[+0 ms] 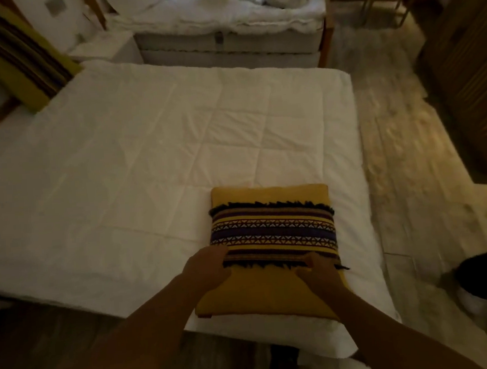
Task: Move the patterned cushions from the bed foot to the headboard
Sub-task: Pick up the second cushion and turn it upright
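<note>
A yellow cushion with a dark fringed band of triangle patterns lies flat near the foot corner of the white bed. My left hand grips its left edge, fingers curled over the fabric. On the cushion's near right part, my right hand clasps it at the fringe. A second, matching cushion leans at the far left, up by the headboard end.
A second white bed with crumpled bedding stands beyond. A pale patterned rug covers the floor on the right, beside a wooden slatted cabinet. A dark shape with a white base sits at the right edge.
</note>
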